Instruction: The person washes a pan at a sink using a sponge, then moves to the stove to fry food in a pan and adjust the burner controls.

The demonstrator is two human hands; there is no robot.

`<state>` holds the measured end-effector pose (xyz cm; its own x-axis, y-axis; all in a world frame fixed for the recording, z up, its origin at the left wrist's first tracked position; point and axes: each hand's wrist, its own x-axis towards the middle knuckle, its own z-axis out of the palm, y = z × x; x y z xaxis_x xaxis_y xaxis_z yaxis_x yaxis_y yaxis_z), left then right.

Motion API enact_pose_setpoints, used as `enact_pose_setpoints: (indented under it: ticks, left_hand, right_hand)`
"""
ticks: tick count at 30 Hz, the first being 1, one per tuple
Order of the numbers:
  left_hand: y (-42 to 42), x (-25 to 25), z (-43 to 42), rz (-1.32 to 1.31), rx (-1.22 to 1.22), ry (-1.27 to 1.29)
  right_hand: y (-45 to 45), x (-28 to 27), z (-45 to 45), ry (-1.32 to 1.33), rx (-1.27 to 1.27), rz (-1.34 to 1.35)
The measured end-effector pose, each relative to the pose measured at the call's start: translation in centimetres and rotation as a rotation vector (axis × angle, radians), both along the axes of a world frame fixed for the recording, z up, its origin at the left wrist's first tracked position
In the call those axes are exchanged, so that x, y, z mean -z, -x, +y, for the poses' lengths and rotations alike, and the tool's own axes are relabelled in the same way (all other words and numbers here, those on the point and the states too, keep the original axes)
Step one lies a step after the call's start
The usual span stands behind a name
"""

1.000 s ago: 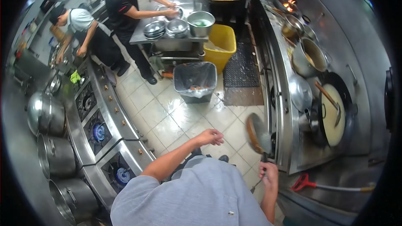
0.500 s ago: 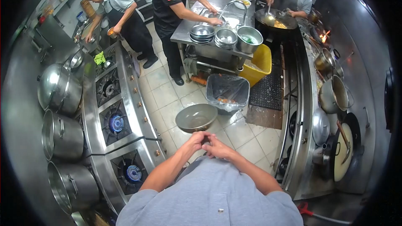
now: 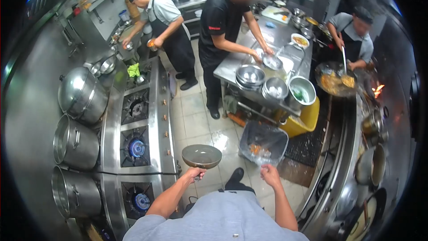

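Note:
My left hand (image 3: pixel 196 174) is closed around the handle of a frying pan (image 3: pixel 201 157), which hangs level over the tiled floor beside the left stove. Nothing can be made out inside the pan. To the right, my right hand (image 3: pixel 270 174) is raised just below the lined trash bin (image 3: pixel 264 142), its fingers curled together; whether anything small is between them is hidden. Two stove burners on the left, the middle one (image 3: pixel 136 148) and the near one (image 3: pixel 141 201), burn with blue flames.
Large pots (image 3: pixel 76 143) line the left wall. Ahead, a person in black handles bowls at the steel table (image 3: pixel 227 69). Another person works at the far left counter; a third stirs a wok (image 3: pixel 334 80) at the right. A yellow bin (image 3: pixel 305 122) stands under the table.
The pan was in my right hand, then near both joined hands; now my left hand holds it, and my right hand is apart. The view has turned right.

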<state>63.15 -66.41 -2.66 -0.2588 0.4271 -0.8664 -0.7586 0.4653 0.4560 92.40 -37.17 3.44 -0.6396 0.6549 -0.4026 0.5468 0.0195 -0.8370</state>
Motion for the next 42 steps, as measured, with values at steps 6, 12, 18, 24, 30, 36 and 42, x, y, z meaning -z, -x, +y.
enact_pose_setpoints:
  ticks: [6, 12, 18, 24, 30, 36, 42]
  left_hand:
    - [7.8, 0.1, 5.0, -0.139, -0.063, 0.037]
    - [10.7, -2.4, 7.5, -0.102, -0.175, 0.049]
    - [14.6, -2.0, 9.9, -0.031, -0.241, 0.021]
    - [21.4, 2.6, 10.7, -0.144, -0.212, 0.054]
    - [29.5, 5.0, 12.3, -0.205, -0.104, 0.104]
    - [35.3, 6.7, 13.5, -0.133, 0.094, 0.103]
    - [40.1, 7.4, 13.5, -0.091, 0.389, 0.148]
  right_hand:
    - [-7.1, 18.4, 5.5, 0.521, 0.313, -0.279]
    - [-11.2, 17.9, 9.4, 0.635, 0.657, -0.550]
    - [-1.4, 17.4, 16.0, 0.602, 0.485, -0.408]
    - [13.8, 12.9, 16.3, 0.466, 0.397, -0.065]
    - [20.1, 11.1, 10.2, 0.408, 0.374, -0.025]
    - [17.8, 11.9, 2.5, 0.508, 0.603, -0.222]
    - [13.0, 13.5, -4.8, 0.241, 0.493, -0.343]
